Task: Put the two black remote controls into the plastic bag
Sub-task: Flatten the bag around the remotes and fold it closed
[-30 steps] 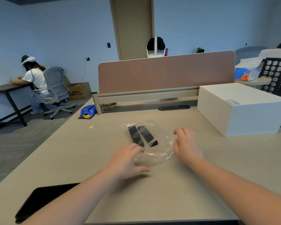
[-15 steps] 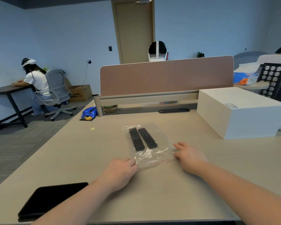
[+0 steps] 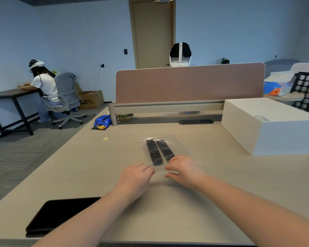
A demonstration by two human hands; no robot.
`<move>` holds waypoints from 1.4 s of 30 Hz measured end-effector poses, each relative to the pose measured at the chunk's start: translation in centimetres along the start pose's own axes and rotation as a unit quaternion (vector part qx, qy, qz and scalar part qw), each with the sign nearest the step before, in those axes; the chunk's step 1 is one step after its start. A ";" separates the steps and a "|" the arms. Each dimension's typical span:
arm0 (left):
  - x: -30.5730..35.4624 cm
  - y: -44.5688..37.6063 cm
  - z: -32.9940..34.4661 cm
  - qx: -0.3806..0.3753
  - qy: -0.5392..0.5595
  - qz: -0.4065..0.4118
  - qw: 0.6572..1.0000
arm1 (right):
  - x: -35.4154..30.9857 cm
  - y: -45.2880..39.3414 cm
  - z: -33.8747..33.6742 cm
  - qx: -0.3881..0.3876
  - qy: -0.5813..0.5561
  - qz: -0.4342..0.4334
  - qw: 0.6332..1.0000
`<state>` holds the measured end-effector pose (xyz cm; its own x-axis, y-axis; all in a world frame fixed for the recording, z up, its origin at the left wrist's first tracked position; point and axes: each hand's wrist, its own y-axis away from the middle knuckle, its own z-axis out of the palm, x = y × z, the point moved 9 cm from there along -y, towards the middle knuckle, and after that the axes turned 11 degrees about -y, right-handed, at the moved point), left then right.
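Beige surface (image 3: 221, 193), seen from the head view, carrying all task items. White box (image 3: 268, 125) at the right rear; pink divider panel (image 3: 189, 84) along the far edge; black tablet (image 3: 61, 213) lying flat at the near left corner. Plastic bag (image 3: 178, 148), clear, lying flat at the centre of the surface, its far end toward the divider. Two black remote controls (image 3: 159, 151) lie inside the bag, side by side and nearly parallel, long axes running away from the person; the pair sits just beyond the fingertips of both hands. Left hand (image 3: 134, 179), palm down, fingers curled loosely with the tips at the near left edge of the bag, just short of the near end of the left remote. Right hand (image 3: 184, 171), palm down, resting on the near right part of the bag, fingers bent and pointing inward, covering the near end of the right remote. Whether either hand pinches the film or only presses on it cannot be told. The two hands lie close together, a narrow gap between them.
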<state>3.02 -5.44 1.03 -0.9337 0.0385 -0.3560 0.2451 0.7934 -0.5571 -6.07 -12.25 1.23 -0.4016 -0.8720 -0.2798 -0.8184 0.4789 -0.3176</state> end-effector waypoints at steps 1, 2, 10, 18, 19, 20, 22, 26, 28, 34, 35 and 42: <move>-0.2 -0.1 0.1 0.000 0.004 -0.006 1.000 | -0.1 -0.2 0.4 -0.009 0.017 0.002 1.000; -0.3 -0.2 0.0 0.002 0.008 -0.010 1.000 | -0.1 -0.3 0.6 -0.013 0.030 0.005 0.999; -0.1 -0.4 -1.0 0.046 0.010 -0.006 0.999 | 0.0 -0.7 0.8 0.009 0.027 -0.007 1.000; -1.0 -0.4 -1.1 0.042 0.025 -0.055 0.997 | -1.5 -1.0 0.6 0.038 0.036 -0.046 0.998; -1.1 -0.4 -1.1 0.043 0.029 -0.057 0.997 | -1.6 -1.1 0.7 0.030 0.036 -0.042 0.998; -1.1 -0.4 -1.1 0.043 0.034 -0.057 0.997 | -1.5 -1.1 0.8 0.025 0.033 -0.038 0.998; -1.2 -0.4 -1.0 0.041 0.044 -0.057 0.997 | -1.5 -1.2 1.0 0.022 0.027 -0.034 0.999; -1.2 -0.2 -1.0 0.039 0.061 -0.056 0.996 | -1.8 -1.3 0.8 0.054 0.027 -0.043 0.997; -1.2 0.0 -1.1 0.034 0.053 -0.046 0.997 | -1.8 -1.4 0.7 0.060 0.027 -0.042 0.997; -1.1 -0.3 -0.8 0.019 0.023 -0.043 0.999 | -2.3 -1.4 0.7 0.060 0.042 -0.047 0.996; -1.2 -0.3 -0.8 0.018 0.030 -0.049 0.998 | -2.5 -1.4 0.7 0.060 0.051 -0.051 0.996; -1.8 -0.2 -1.0 0.016 0.060 -0.060 0.996 | -3.2 -1.7 0.6 0.087 0.086 -0.080 0.989</move>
<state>4.35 -5.07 2.52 -0.9808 0.0179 -0.1942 0.1358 0.7772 -0.6145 -3.15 -10.27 2.13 -0.3479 -0.9356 -0.0603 -0.8005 0.3299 -0.5004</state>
